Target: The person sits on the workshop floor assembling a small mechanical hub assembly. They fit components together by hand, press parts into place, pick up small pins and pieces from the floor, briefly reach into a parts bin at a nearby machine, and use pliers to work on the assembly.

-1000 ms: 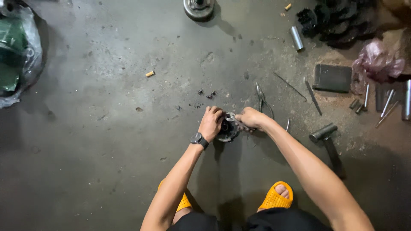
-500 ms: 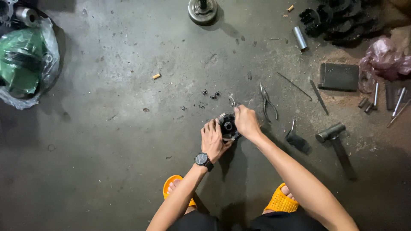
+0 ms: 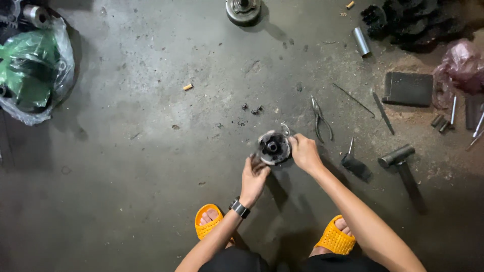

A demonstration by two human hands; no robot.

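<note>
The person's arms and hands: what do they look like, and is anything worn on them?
Both arms are bare to the edge of the picture, with no sleeves and no gloves. The left hand has a black wristwatch with a dark band strapped at the wrist. The right hand and its wrist carry nothing. No rings can be made out at this distance.

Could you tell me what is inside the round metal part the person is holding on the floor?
The round metal part shows a dark central hole; its depth is hidden. Left hand and right hand cover its edges.
</note>
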